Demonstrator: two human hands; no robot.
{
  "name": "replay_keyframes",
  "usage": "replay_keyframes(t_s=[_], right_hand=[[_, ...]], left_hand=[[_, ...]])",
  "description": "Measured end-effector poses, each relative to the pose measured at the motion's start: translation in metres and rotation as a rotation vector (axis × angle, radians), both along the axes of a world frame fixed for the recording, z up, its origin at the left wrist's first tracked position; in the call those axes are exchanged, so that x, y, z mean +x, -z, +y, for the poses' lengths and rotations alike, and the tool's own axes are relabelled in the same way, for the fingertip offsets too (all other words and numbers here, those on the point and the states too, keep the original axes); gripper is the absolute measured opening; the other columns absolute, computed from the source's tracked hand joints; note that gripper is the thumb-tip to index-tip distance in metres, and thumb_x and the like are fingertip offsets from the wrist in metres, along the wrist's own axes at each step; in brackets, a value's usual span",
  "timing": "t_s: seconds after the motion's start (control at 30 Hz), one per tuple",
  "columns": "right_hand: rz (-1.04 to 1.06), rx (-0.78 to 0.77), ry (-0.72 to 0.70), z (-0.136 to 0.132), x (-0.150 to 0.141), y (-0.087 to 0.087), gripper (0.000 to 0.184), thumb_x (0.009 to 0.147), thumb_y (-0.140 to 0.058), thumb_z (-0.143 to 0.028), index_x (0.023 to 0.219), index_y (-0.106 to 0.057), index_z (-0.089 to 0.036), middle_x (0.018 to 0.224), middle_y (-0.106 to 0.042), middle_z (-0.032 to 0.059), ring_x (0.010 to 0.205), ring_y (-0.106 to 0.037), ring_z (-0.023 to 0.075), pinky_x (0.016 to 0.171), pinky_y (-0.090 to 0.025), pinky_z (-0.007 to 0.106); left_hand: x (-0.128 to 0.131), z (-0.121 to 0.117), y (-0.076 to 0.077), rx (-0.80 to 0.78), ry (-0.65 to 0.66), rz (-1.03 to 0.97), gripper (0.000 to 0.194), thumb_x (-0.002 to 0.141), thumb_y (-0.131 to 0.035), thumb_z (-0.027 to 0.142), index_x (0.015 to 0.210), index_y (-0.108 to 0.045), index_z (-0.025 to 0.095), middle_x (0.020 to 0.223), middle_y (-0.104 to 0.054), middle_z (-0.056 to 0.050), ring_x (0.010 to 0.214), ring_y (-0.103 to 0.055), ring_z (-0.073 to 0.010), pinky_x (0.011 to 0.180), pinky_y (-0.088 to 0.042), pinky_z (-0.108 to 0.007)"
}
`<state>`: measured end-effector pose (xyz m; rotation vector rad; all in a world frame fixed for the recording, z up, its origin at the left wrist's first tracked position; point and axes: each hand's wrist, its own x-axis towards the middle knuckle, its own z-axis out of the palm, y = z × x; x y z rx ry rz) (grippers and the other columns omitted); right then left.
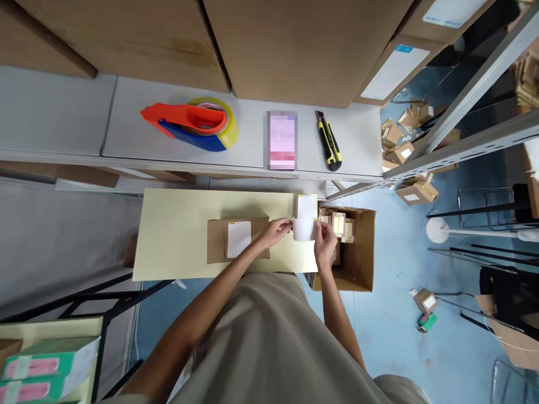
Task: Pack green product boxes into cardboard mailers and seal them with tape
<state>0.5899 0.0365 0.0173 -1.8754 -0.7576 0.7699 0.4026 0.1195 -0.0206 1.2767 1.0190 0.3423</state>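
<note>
Over the right end of the cream-coloured tabletop (181, 235), my right hand (325, 246) pinches the right edge of a white label (304, 230). My left hand (275, 233) has its fingertips closed at the label's opposite edge. Just behind it lies a second white label (306, 206), overlapped by the held one; whether they are joined, I cannot tell. Left of my hands, a flat brown cardboard package (217, 241) lies on the tabletop with a white label (239, 239) on its upper face. My left forearm crosses its right side.
On the grey shelf (248, 129) are an orange-and-blue tape dispenser (189, 126), a phone (282, 140) and a yellow-black utility knife (328, 140). Large cartons (295, 50) stand behind them. An open box (357, 249) of small parcels adjoins the tabletop's right end. Metal shelf posts (458, 143) rise at right.
</note>
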Motion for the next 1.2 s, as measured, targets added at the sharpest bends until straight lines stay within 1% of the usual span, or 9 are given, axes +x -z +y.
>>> replay_keyframes(t_s=[0.03,0.1,0.23,0.4,0.5,0.63,0.87,1.03,1.2], right_hand=[[0.034,-0.011,0.001,-0.006,-0.008,-0.002,0.069,0.096,-0.064,-0.084,0.101,-0.076,-0.016,0.090,-0.080,0.0109,0.080,-0.070,0.0230,0.071,-0.054,0.032],[0.068,-0.042,-0.012,-0.013,-0.021,-0.006,0.074,0.092,-0.064,-0.089,0.099,-0.075,-0.017,0.083,-0.077,0.0084,0.074,-0.066,0.0211,0.065,-0.050,0.030],[0.095,-0.063,-0.086,-0.012,-0.044,-0.014,0.077,0.090,-0.062,-0.092,0.098,-0.075,-0.017,0.070,-0.066,0.0014,0.062,-0.051,0.0160,0.056,-0.037,0.028],[0.140,0.004,-0.175,-0.001,-0.076,-0.032,0.071,0.091,-0.068,-0.087,0.098,-0.075,-0.017,0.063,-0.056,-0.0036,0.060,-0.042,0.0132,0.055,-0.031,0.026],[0.143,0.030,-0.192,0.002,-0.094,-0.045,0.071,0.089,-0.070,-0.087,0.096,-0.074,-0.017,0.063,-0.055,-0.0042,0.060,-0.041,0.0128,0.055,-0.031,0.026],[0.102,0.049,-0.227,0.000,-0.115,-0.057,0.068,0.089,-0.072,-0.085,0.098,-0.075,-0.017,0.065,-0.054,-0.0043,0.063,-0.043,0.0136,0.057,-0.034,0.027],[0.050,0.072,-0.308,-0.009,-0.152,-0.069,0.066,0.091,-0.071,-0.084,0.098,-0.076,-0.019,0.068,-0.055,-0.0037,0.065,-0.045,0.0137,0.060,-0.036,0.027],[0.017,0.063,-0.338,-0.015,-0.172,-0.076,0.065,0.092,-0.072,-0.085,0.097,-0.076,-0.020,0.066,-0.053,-0.0037,0.065,-0.047,0.0141,0.058,-0.036,0.027],[-0.014,0.047,-0.378,-0.020,-0.188,-0.074,0.065,0.094,-0.069,-0.084,0.100,-0.077,-0.020,0.069,-0.059,-0.0024,0.067,-0.053,0.0145,0.059,-0.040,0.027]], left_hand=[[-0.018,-0.014,-0.008,-0.054,-0.040,-0.035,0.047,0.097,-0.070,0.062,0.111,-0.076,0.017,0.105,-0.081,-0.013,0.097,-0.078,-0.0262,0.085,-0.062,-0.035],[-0.049,-0.041,-0.025,-0.175,-0.109,-0.068,0.056,0.089,-0.079,0.069,0.112,-0.075,0.019,0.095,-0.079,-0.009,0.084,-0.074,-0.0221,0.074,-0.058,-0.032],[-0.087,-0.075,-0.059,-0.284,-0.205,-0.127,0.059,0.084,-0.084,0.075,0.091,-0.076,0.017,0.092,-0.078,-0.009,0.081,-0.069,-0.0198,0.069,-0.054,-0.030],[-0.117,-0.086,-0.086,-0.239,-0.311,-0.128,0.059,0.078,-0.087,0.075,0.093,-0.081,0.018,0.096,-0.081,-0.012,0.083,-0.070,-0.0221,0.064,-0.052,-0.030],[-0.136,-0.088,-0.097,-0.211,-0.367,-0.139,0.056,0.077,-0.090,0.072,0.091,-0.081,0.019,0.096,-0.082,-0.012,0.081,-0.070,-0.0221,0.059,-0.050,-0.029],[-0.164,-0.097,-0.113,-0.188,-0.379,-0.194,0.052,0.075,-0.093,0.067,0.089,-0.081,0.018,0.098,-0.083,-0.013,0.078,-0.069,-0.0200,0.055,-0.049,-0.027],[-0.209,-0.119,-0.126,-0.154,-0.401,-0.284,0.047,0.080,-0.091,0.060,0.090,-0.079,0.017,0.095,-0.082,-0.012,0.074,-0.069,-0.0182,0.051,-0.049,-0.026],[-0.234,-0.130,-0.126,-0.057,-0.373,-0.270,0.045,0.085,-0.085,0.060,0.093,-0.078,0.017,0.095,-0.083,-0.013,0.073,-0.072,-0.0190,0.051,-0.052,-0.027],[-0.255,-0.135,-0.125,0.053,-0.352,-0.243,0.043,0.091,-0.081,0.059,0.093,-0.079,0.017,0.095,-0.083,-0.012,0.072,-0.073,-0.0185,0.051,-0.054,-0.026]])
